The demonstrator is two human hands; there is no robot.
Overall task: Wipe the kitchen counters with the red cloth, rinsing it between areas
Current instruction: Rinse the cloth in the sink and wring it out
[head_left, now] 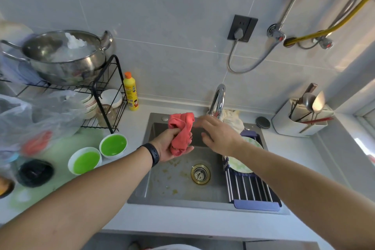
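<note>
Left hand (172, 146), w/ a black band on the wrist, is palm-up over the grey steel sink (146, 170), fingers curled round a bunched red cloth (181, 134). Cloth is crumpled into a rough column, long axis running near-to-far: top end bulges up toward the back wall, lower end lies across the palm. It hangs above the sink's rear left part, clear of the basin floor.

Right hand (218, 135) is spread, fingers straight & apart, holding nothing. It reaches left toward the cloth, fingertips just beside it; can't tell if they touch. It sits just in front of the curved chrome faucet (218, 98).

Sink floor shows yellowish scraps near the brass-ringed drain strainer (200, 174). A roll-up rack of steel rods w/ blue ends (251, 189) spans the sink's right side, a pale plate (238, 165) on it.

On the white counter (182, 221) left of the sink: two white bowls of bright green liquid (113, 145), a black wire rack (105, 91), and a yellow bottle w/ orange cap (130, 91). Its label has red & white print, too blurred to read. At right stands a white utensil holder (284, 124).
</note>
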